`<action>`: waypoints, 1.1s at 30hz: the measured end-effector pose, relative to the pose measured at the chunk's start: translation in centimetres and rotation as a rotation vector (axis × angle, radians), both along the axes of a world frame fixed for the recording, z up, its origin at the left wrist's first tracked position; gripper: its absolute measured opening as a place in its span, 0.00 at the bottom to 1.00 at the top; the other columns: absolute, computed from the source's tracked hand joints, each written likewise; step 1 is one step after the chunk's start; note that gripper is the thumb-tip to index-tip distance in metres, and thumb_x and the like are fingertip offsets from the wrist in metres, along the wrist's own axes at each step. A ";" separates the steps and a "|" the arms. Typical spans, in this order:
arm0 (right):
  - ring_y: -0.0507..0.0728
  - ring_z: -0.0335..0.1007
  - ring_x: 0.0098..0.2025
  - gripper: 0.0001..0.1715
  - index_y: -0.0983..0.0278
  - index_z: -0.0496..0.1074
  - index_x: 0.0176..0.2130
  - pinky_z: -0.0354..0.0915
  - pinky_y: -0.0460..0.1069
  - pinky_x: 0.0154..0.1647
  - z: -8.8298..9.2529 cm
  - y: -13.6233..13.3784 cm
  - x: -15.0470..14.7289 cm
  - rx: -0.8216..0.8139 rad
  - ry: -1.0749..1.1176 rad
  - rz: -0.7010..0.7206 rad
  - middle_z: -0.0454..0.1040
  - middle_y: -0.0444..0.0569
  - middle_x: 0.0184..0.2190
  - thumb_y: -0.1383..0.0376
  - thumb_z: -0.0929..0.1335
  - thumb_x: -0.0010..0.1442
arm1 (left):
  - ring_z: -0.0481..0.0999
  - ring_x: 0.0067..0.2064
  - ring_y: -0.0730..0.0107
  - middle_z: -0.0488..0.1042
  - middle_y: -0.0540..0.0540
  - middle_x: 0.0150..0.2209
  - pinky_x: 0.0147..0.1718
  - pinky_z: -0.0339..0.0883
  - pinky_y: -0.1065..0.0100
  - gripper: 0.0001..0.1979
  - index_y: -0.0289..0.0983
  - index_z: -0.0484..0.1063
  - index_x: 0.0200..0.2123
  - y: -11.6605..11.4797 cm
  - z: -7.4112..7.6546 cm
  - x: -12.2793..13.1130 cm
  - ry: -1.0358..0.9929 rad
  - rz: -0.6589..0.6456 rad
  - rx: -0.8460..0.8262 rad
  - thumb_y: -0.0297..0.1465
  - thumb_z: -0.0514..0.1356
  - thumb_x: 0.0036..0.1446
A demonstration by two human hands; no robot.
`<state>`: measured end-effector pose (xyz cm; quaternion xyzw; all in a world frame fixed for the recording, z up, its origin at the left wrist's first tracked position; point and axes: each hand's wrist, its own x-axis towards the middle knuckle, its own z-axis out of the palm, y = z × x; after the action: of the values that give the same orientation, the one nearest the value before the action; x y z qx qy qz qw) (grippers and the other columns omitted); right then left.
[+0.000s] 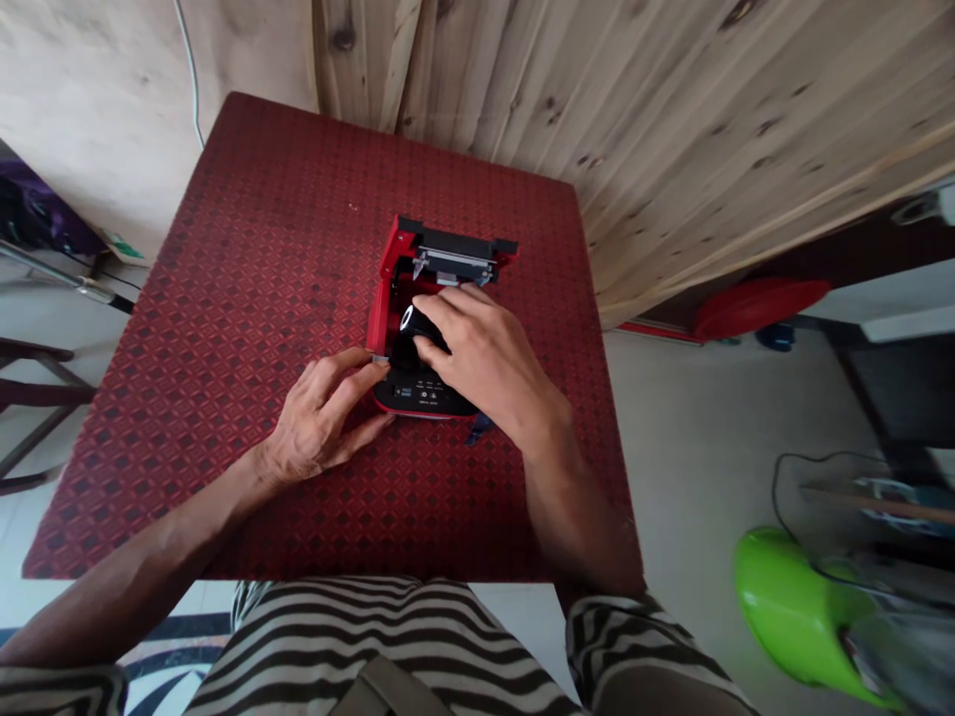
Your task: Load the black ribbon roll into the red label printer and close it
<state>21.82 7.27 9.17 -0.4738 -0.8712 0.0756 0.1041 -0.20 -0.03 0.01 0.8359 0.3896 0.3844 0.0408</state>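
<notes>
A small red and black printer [422, 398] sits on the table with its lid [459, 257] raised at the back. Its black front panel carries buttons and white print. My right hand [488, 348] reaches over the open compartment, thumb and fingers closed around a black roll [419, 323] with a white ring at its end. The roll is at the compartment's mouth; my fingers hide its far end. My left hand [324, 413] grips the printer's front left corner, fingertips on its upper edge and thumb low at the front.
The printer stands on a table [246, 298] with a red patterned cover. A wooden plank wall [567, 89] rises behind it. A dark strap [478, 428] lies by the printer's right front. On the floor at right is a bright green object [798, 607]; a wooden stool [45, 398] is at left.
</notes>
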 end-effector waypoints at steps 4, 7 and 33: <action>0.66 0.75 0.56 0.19 0.64 0.77 0.58 0.72 0.63 0.62 1.2 -1.7 1.5 0.098 0.209 -0.043 0.80 0.57 0.50 0.68 0.68 0.68 | 0.80 0.56 0.56 0.75 0.36 0.59 0.52 0.80 0.58 0.34 0.41 0.60 0.71 0.1 0.0 0.0 0.002 0.016 0.009 0.37 0.69 0.66; 0.63 0.77 0.49 0.17 0.59 0.77 0.55 0.75 0.60 0.54 2.4 -4.0 3.5 0.095 0.510 -0.106 0.80 0.52 0.48 0.65 0.71 0.66 | 0.80 0.57 0.56 0.75 0.35 0.59 0.52 0.80 0.59 0.35 0.39 0.61 0.70 0.2 0.0 0.0 0.005 0.010 0.030 0.37 0.69 0.66; 0.61 0.81 0.55 0.37 0.58 0.73 0.61 0.78 0.59 0.59 -8.9 -14.4 4.5 -0.230 0.720 -0.135 0.82 0.53 0.54 0.53 0.81 0.58 | 0.78 0.60 0.53 0.75 0.38 0.58 0.57 0.81 0.53 0.34 0.42 0.64 0.70 0.5 1.0 0.0 0.030 0.052 0.057 0.40 0.70 0.65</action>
<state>26.33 -7.18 0.23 -0.4817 -0.7316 0.3276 0.3541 -0.22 0.49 0.97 0.8319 0.4009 0.3838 0.0012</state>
